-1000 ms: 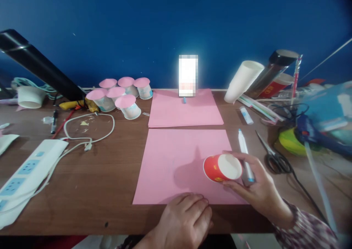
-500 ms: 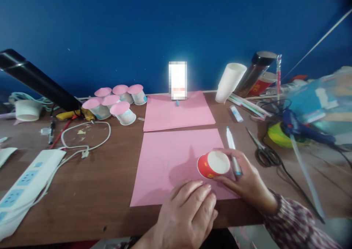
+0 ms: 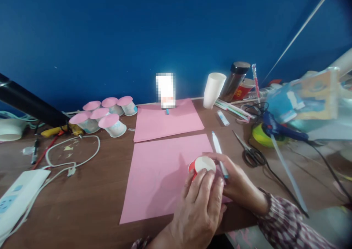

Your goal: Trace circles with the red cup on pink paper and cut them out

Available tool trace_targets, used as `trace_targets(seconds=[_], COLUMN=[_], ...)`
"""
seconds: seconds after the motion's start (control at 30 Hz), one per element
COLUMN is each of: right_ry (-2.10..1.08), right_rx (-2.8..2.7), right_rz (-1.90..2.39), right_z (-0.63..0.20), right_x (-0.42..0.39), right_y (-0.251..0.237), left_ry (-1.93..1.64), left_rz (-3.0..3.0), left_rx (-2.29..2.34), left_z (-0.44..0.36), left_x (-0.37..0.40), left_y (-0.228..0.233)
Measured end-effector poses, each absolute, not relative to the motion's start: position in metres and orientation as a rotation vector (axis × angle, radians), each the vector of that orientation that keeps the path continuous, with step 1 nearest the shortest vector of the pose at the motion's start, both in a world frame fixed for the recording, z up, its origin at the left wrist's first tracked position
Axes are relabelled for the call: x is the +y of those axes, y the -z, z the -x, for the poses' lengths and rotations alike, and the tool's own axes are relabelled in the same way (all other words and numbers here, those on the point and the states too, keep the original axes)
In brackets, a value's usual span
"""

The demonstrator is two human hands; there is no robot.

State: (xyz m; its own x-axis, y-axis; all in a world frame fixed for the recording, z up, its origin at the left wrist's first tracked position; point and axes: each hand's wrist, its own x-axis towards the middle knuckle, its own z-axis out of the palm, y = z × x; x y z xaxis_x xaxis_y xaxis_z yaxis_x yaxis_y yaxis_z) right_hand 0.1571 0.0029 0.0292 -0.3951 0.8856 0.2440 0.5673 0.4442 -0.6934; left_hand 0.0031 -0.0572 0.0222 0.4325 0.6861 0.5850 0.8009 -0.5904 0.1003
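Observation:
A small red paper cup sits upside down on the near pink paper sheet, its white bottom facing up. My left hand reaches over it, fingers touching the cup's near side. My right hand grips the cup from the right and also holds a white marker with a blue tip between its fingers.
A second pink sheet lies farther back. Several pink-topped cups stand at back left. Scissors, a blue glue gun, a white cup stack and straws sit on the right. A power strip and white cable lie left.
My left hand has moved up from the desk edge onto the cup. The view has shifted, so everything sits lower and more to the left. My right hand still holds cup and marker.

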Motion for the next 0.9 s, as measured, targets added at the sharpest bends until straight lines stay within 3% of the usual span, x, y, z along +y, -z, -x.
trace_targets(seconds=[0.37,0.57,0.67,0.9], right_ry=[-0.724,-0.576,-0.693,-0.919], right_rx=[-1.815,-1.780,-1.772,-2.485], right_rz=[1.298,1.245,1.204,0.971], right_z=[-0.189,-0.160,-0.137,-0.093], right_x=[0.017,0.054,0.075,0.099], right_y=[-0.049,-0.064,-0.060,-0.071], left_ry=[0.903,0.909,0.914,0.959], left_rz=[2.389,2.335,2.304,2.258], left_rx=[-1.390,-1.374,-1.342,-1.329], left_z=[-0.011,-0.012,-0.011,-0.011], left_x=[-0.059,-0.058,-0.058,-0.056], left_y=[-0.008,-0.001,0.004,0.009])
